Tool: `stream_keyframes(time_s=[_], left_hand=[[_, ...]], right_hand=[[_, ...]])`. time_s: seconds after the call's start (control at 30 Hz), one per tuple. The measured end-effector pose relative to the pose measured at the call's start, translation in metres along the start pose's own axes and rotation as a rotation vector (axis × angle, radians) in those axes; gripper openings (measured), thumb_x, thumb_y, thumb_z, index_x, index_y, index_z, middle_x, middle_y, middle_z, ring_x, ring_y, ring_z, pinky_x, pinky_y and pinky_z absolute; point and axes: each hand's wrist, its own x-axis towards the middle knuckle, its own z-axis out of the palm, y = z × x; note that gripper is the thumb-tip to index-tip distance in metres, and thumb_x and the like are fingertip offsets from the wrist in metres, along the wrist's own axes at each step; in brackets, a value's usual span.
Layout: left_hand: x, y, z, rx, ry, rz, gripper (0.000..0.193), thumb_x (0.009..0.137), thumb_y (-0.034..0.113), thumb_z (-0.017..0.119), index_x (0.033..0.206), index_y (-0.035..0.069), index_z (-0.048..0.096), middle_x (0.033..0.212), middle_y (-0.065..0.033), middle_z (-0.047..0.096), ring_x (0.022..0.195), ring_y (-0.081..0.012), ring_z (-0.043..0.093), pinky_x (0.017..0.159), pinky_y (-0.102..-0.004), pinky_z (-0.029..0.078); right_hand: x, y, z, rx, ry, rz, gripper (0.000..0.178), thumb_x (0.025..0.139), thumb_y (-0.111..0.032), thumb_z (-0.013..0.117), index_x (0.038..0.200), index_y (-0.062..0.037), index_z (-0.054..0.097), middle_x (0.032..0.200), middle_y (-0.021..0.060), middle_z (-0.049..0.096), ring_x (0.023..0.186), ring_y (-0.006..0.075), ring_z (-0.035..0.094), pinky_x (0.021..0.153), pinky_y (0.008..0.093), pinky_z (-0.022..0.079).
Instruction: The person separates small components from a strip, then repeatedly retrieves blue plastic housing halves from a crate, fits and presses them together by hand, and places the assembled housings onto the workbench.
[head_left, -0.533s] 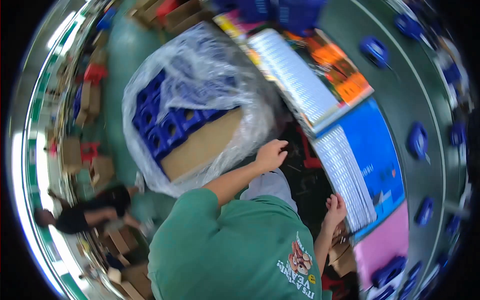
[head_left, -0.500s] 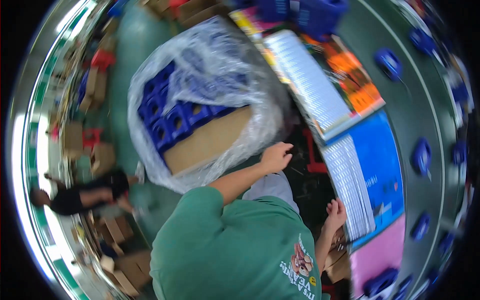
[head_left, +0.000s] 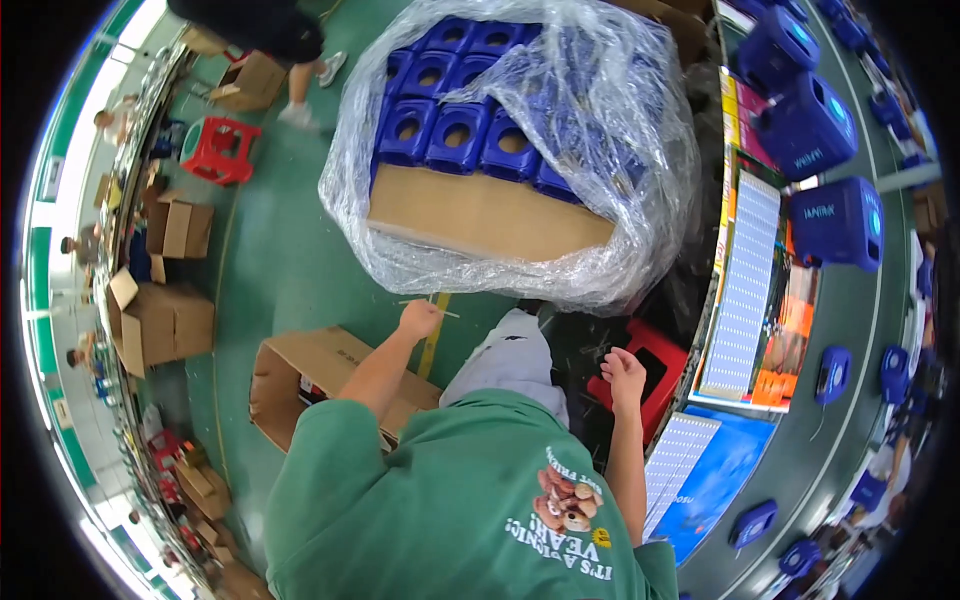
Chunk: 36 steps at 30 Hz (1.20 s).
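My left hand (head_left: 420, 319) is closed, and a thin pale strip (head_left: 447, 313) sticks out beside its fingers. It hovers above the green floor, just in front of a large plastic-wrapped stack of blue plastic housings (head_left: 457, 135) with round holes. A brown cardboard sheet (head_left: 480, 215) lies along the near side of that stack, under the clear wrap (head_left: 640, 180). My right hand (head_left: 624, 374) hangs over a red plastic stool (head_left: 660, 375), its fingers loosely bent and apart, with nothing visible in them.
An open carton (head_left: 310, 365) stands by my left arm. At the right, a bench holds light panels (head_left: 742, 290) and a blue sheet (head_left: 725, 470); beyond it, a conveyor carries blue housings (head_left: 835, 222). Another red stool (head_left: 220, 150) and a person's legs (head_left: 303, 85) are at the left.
My view has turned, so the wrapped stack sits further right and higher. My left hand has moved left, away from the bench. The open carton has come into view beside me.
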Motion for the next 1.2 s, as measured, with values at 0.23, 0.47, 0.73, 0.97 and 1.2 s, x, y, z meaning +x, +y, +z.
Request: stream_keyframes(time_s=[0.23,0.47,0.73,0.97,1.2], left_hand=[[0.066,-0.041,-0.014,-0.048,0.243,0.109,0.033,0.075,0.027,0.065,0.097,0.002,0.066,0.088,-0.0179,0.066,0.075,-0.0289,0.065,0.068,-0.0383,0.051],[0.275,0.041,-0.046,-0.674,0.341,-0.050,0.033,0.075,0.032,0.066,0.079,0.000,0.061,0.069,-0.0144,0.061,0.064,-0.0266,0.057,0.060,-0.0382,0.045],[0.421,0.075,-0.095,-1.527,0.311,-0.561,0.064,0.065,0.047,0.079,0.102,0.001,0.053,0.065,0.0032,0.043,0.053,-0.0091,0.038,0.046,-0.0275,0.029],[0.471,0.006,-0.099,-1.455,0.458,-0.299,0.061,0.064,0.034,0.083,0.110,0.002,0.058,0.105,-0.0061,0.062,0.095,-0.0160,0.057,0.081,-0.0304,0.044],[0.447,-0.022,-0.085,-1.469,0.357,-0.131,0.066,0.065,0.036,0.078,0.117,0.004,0.052,0.105,-0.0042,0.061,0.093,-0.0171,0.056,0.078,-0.0301,0.044]], right_hand=[[0.048,-0.022,0.082,-0.119,-0.157,0.082,0.026,0.086,-0.012,0.061,0.109,0.0020,0.060,0.086,0.0051,0.063,0.069,0.0113,0.060,0.063,0.0234,0.049],[0.194,-0.028,0.222,-0.333,-0.172,-0.160,0.025,0.087,-0.014,0.061,0.105,0.0037,0.061,0.086,0.0039,0.063,0.078,0.0098,0.058,0.071,0.0238,0.047],[0.382,-0.104,0.437,-0.344,-0.163,-0.429,0.042,0.084,-0.019,0.067,0.115,0.0064,0.056,0.109,0.0155,0.063,0.100,0.0199,0.060,0.089,0.0299,0.045],[0.417,-0.095,0.544,-0.502,-0.420,-0.658,0.054,0.082,-0.024,0.066,0.122,0.0091,0.049,0.119,0.0262,0.055,0.111,0.0316,0.056,0.095,0.0362,0.043],[0.381,-0.024,0.586,-1.312,-0.487,-0.923,0.068,0.085,-0.045,0.052,0.126,0.0077,0.043,0.118,0.0260,0.056,0.111,0.0339,0.054,0.101,0.0397,0.035]])
